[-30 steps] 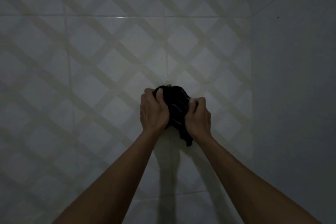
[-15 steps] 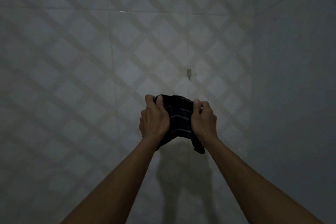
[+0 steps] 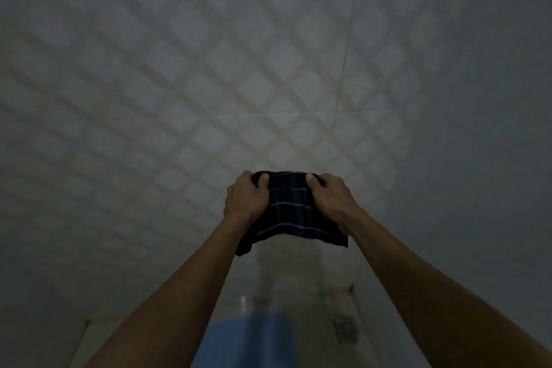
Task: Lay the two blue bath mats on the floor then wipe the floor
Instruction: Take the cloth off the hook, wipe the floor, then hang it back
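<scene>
While thumbs press on top, both hands' curled fingers (image 3: 331, 185) grip the dark cloth (image 3: 294, 218).

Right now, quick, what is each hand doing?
Left hand: closed, gripping the left top edge of the dark striped cloth.
Right hand: closed, gripping the same cloth's right top edge.

cloth (image 3: 291, 212): dark with thin pale stripes, top edge pinched between both hands' thumbs and fingers, hanging loose below them
blue bath mat (image 3: 248, 340): flat on floor, well below the fingers, blurred
</scene>
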The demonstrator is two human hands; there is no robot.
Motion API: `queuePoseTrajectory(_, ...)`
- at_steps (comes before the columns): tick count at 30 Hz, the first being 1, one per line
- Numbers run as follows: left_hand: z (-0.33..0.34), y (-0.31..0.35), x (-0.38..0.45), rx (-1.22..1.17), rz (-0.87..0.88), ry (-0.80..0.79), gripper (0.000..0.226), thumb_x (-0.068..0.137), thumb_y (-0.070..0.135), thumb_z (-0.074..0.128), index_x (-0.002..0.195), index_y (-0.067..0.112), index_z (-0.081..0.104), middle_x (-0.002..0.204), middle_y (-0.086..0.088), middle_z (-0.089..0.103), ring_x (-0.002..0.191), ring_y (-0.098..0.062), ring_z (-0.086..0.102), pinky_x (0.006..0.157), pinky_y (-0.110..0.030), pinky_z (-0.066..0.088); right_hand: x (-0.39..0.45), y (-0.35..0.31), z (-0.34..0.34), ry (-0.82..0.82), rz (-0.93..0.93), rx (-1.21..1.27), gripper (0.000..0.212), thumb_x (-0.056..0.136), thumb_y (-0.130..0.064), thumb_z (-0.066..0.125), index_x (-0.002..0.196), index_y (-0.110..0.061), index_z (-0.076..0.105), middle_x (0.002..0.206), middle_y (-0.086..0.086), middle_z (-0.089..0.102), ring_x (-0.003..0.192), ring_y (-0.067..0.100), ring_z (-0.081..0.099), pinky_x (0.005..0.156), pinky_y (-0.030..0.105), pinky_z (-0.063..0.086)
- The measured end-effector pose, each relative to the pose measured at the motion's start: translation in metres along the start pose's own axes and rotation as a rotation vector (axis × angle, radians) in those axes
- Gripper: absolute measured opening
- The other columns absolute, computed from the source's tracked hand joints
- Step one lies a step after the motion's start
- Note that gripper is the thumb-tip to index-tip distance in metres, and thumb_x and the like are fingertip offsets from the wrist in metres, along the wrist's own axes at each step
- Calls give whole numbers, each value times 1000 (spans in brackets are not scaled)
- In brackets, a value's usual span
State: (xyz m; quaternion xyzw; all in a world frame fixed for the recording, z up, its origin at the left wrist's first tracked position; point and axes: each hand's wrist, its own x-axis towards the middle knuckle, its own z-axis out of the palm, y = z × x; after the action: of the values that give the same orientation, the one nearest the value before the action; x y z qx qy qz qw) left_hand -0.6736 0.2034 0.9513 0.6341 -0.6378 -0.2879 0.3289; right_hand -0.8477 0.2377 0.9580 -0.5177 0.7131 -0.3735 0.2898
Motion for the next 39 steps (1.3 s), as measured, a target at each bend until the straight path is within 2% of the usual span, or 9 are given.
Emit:
queuePoseTrajectory(5, 39, -62, -34, 13, -212, -347, 45, 96, 47, 57, 116, 7, 61, 118, -16, 65, 106, -34, 64, 92, -40, 53, -30, 91, 39, -123, 193, 22, 50, 105, -46, 30, 120, -6, 57, 117, 14, 61, 103, 31, 60, 94, 44, 50)
queuePoseTrajectory(10, 95, -99, -52, 55, -310, -558, 22, 98, 31, 60, 90, 12, 53, 92, -15, 59, 86, -27, 62, 79, -38, 51, -45, 176, 49, -198, 341, 64, 43, 105, -45, 34, 108, -7, 55, 103, 8, 59, 88, 23, 58, 75, 31, 42)
queuePoseTrajectory(13, 137, -112, -60, 105, -368, -608, 25, 101, 34, 54, 97, 9, 55, 99, -13, 61, 92, -25, 62, 81, -33, 49, -37, 222, 45, -241, 456, 145, 41, 96, -47, 53, 97, -6, 57, 86, 5, 60, 75, 19, 60, 65, 33, 48)
queuePoseTrajectory(16, 183, -121, -61, 99, -442, -626, 44, 100, 46, 54, 126, 11, 53, 124, -13, 58, 108, -27, 61, 90, -36, 52, -22, 268, 35, -253, 586, 357, 41, 83, -41, 73, 106, -8, 66, 99, 10, 71, 86, 25, 71, 75, 39, 61)
queuePoseTrajectory(21, 260, -132, -61, 122, -532, -807, 32, 102, 31, 55, 130, 26, 40, 113, -9, 59, 82, -15, 59, 63, -23, 49, 6, 343, 18, -435, 700, 590, 34, 92, -16, 70, 122, -20, 56, 112, 9, 67, 91, 25, 72, 77, 40, 61)
queuePoseTrajectory(26, 350, -173, -59, 205, -480, -736, 26, 99, 30, 47, 116, 48, 54, 118, -8, 66, 99, -24, 64, 91, -43, 54, 35, 419, 27, -519, 594, 372, 33, 98, -12, 60, 127, -27, 57, 118, -3, 59, 102, 18, 62, 89, 35, 55)
queuePoseTrajectory(29, 389, -190, -63, 536, -313, -738, 38, 104, 42, 32, 140, 44, 45, 129, -4, 59, 113, -26, 61, 92, -41, 50, 45, 460, 46, -527, 472, 139, 32, 101, -9, 50, 128, -22, 62, 115, -5, 60, 104, 14, 56, 86, 25, 45)
queuePoseTrajectory(34, 453, -241, -64, 765, -252, -760, 50, 103, 58, 18, 146, 42, 38, 128, -10, 53, 106, -34, 62, 88, -40, 46, 59, 541, 97, -537, 378, -100, 37, 104, -11, 40, 135, -22, 58, 135, 3, 58, 118, 15, 53, 94, 18, 35)
queuePoseTrajectory(39, 521, -331, -45, 754, -247, -719, 53, 104, 58, 18, 155, 45, 20, 146, -14, 41, 108, -35, 62, 89, -40, 47, 83, 629, 173, -528, 343, -194, 41, 105, -34, 38, 146, -32, 45, 141, 7, 55, 124, 25, 53, 104, 34, 44)
